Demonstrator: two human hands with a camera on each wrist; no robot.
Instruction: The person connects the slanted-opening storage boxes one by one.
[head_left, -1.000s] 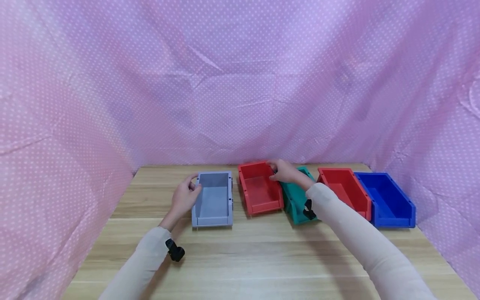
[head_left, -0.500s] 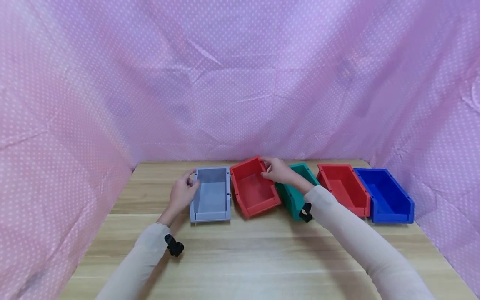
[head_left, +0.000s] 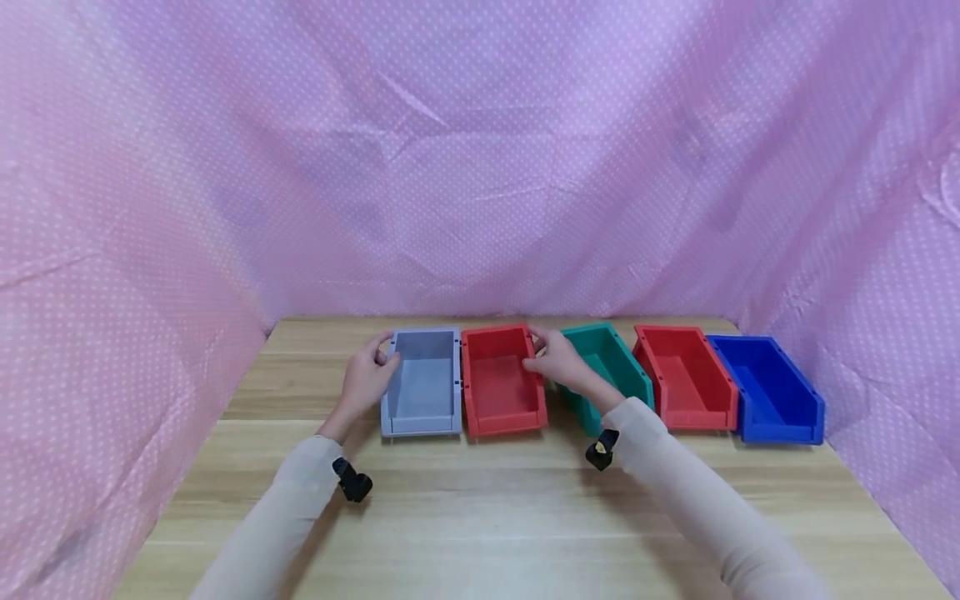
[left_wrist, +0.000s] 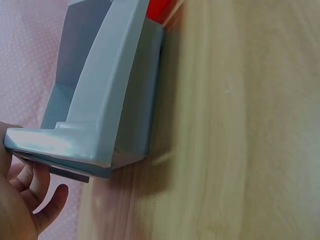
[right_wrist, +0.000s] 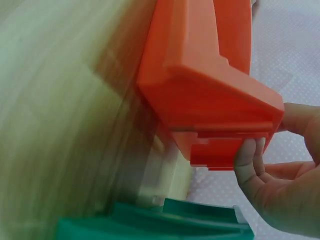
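My left hand (head_left: pixel 367 382) pinches the left wall of a grey storage bin (head_left: pixel 423 392), thumb inside and fingers outside. In the left wrist view the grey bin (left_wrist: pixel 107 80) fills the upper left, and its underside rests on the table. Right beside it stands a red storage bin (head_left: pixel 504 387), lined up with the grey one, their side walls touching or nearly so. My right hand (head_left: pixel 562 362) grips that red bin by its right wall. The right wrist view shows fingers curled against the red bin's (right_wrist: pixel 215 105) outer side.
A green bin (head_left: pixel 637 387) stands slightly turned, partly behind my right wrist. Further right are a second red bin (head_left: pixel 686 379) and a blue bin (head_left: pixel 776 396), side by side. Pink dotted cloth (head_left: pixel 480 208) hangs behind the wooden table (head_left: pixel 480 508).
The red bin has moved left against the grey bin, tilting on the way and now straight. My right hand moved left with it. The left hand stays on the grey bin.
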